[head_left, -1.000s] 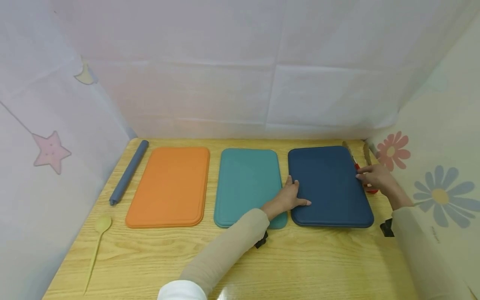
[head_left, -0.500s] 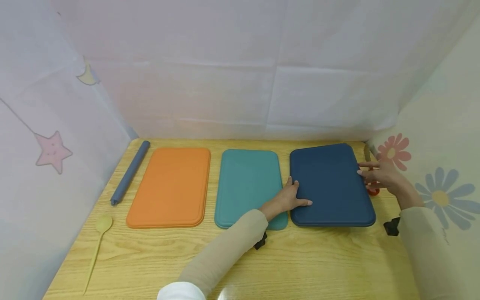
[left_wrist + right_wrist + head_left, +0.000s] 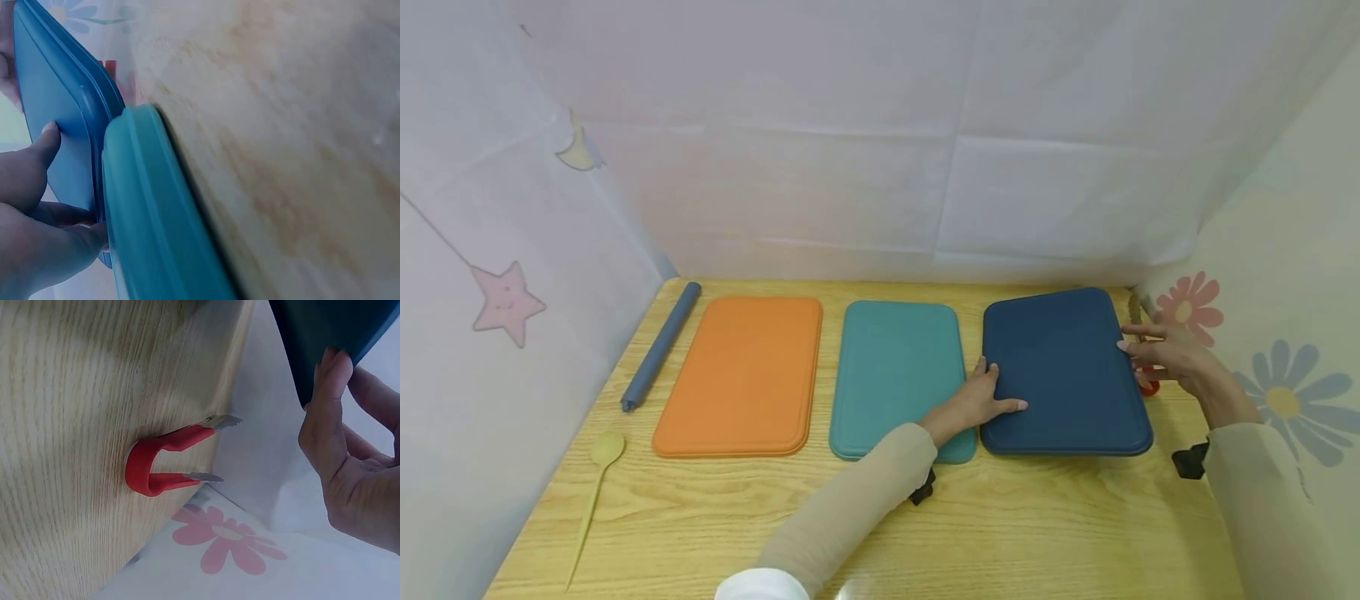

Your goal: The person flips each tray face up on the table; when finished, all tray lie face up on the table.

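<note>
Navy board (image 3: 1060, 375), 1 item, rectangular with rounded corners: stationed at the right end of the table (image 3: 1037, 533), between 2 hands. Long axis: near to far, its 2 long edges facing left and right. Attitude: tilted, the right long edge standing higher than the left, with space beneath it; whether the left edge rests on the table cannot be told. Left hand (image 3: 973, 398): grips the left long edge, thumb laid on the top face, fingers at the rim; from this hand the board lies to the right. Right hand (image 3: 1180, 357): pinches the right long edge with its fingertips; from this hand the board lies to the left. Nearer hand: neither, since both are in contact, the left thumb reaching farther onto the face. Ruling relation: the 2 grips oppose each other across the board's width, the right at the high side, a little farther from the person than the left. Adjacent: teal board (image 3: 895, 367), just left of the navy board; red-handled tongs (image 3: 153, 464), 1 pair, lying on the table below the right hand, apart from the board, tips toward the far edge.
</note>
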Demonstrator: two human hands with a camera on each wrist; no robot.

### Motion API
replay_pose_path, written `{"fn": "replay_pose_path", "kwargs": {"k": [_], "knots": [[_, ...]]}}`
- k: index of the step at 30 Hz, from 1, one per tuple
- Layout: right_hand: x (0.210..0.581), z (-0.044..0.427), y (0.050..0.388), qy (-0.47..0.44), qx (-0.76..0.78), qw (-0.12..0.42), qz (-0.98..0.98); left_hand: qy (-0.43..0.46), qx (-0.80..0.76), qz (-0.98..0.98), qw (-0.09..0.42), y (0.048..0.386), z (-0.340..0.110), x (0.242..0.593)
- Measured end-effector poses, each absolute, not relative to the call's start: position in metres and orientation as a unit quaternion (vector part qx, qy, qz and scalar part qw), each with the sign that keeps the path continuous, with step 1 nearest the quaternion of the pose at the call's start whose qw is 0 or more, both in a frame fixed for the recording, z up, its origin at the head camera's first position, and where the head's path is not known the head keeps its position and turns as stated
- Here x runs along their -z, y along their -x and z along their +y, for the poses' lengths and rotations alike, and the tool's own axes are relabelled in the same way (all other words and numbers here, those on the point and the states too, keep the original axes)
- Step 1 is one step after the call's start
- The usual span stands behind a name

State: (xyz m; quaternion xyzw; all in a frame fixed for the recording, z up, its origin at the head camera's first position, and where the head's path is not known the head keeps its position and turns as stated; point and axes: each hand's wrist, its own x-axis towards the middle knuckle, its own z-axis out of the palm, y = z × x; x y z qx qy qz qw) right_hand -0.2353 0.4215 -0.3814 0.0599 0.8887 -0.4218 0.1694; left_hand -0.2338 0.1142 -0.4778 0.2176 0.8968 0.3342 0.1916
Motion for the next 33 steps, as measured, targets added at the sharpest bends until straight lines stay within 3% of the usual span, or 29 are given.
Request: {"fn": "replay_pose_path", "kwargs": {"k": [11, 33], "knots": [[0.378, 0.417, 0.236, -0.063, 0.437, 0.168, 0.882, -0.221, -0.339, 0.894, 0.191, 0.230, 0.109, 0.471], [0.364, 0.417, 0.232, -0.091, 0.430, 0.159, 0.884, -0.290, -0.261, 0.900, 0.197, 0.191, 0.113, 0.461]]}}
